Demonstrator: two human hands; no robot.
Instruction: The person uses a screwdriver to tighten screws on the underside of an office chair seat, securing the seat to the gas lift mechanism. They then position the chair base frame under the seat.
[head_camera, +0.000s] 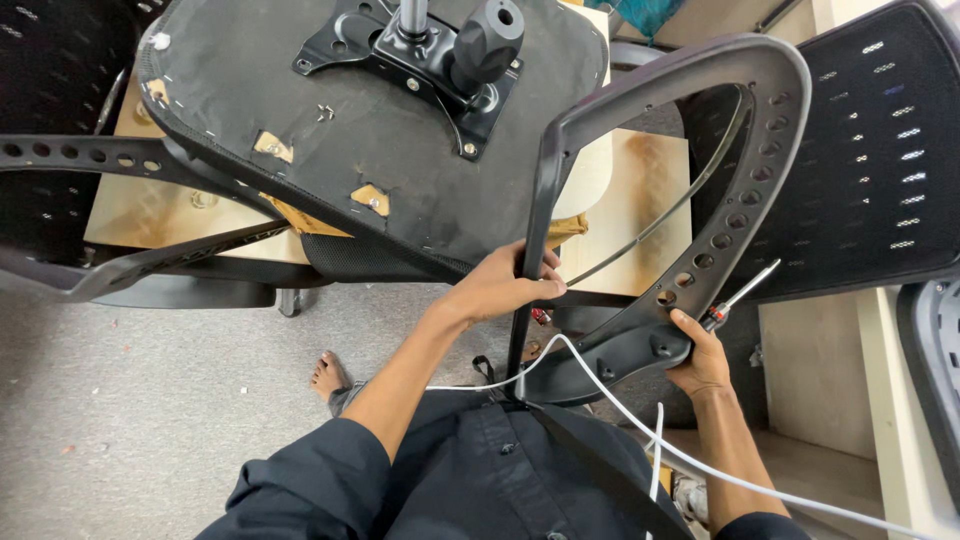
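Note:
An office chair seat (300, 90) lies upside down on a wooden table (640, 190), its black metal mechanism (420, 60) and knob facing up. My left hand (505, 285) grips the upright bar of a black plastic armrest (690, 110) at the seat's right edge. My right hand (700, 355) holds the armrest's lower end and a screwdriver (740, 293) with a red and black handle, its tip pointing up right. A second armrest (90, 160) sticks out on the left.
A black mesh chair back (880, 150) leans at the right. A white cable (640, 420) crosses my lap. Another person's bare foot (328, 375) rests on the grey carpet (140, 400) below the table. A caster wheel (290, 300) sits under the table edge.

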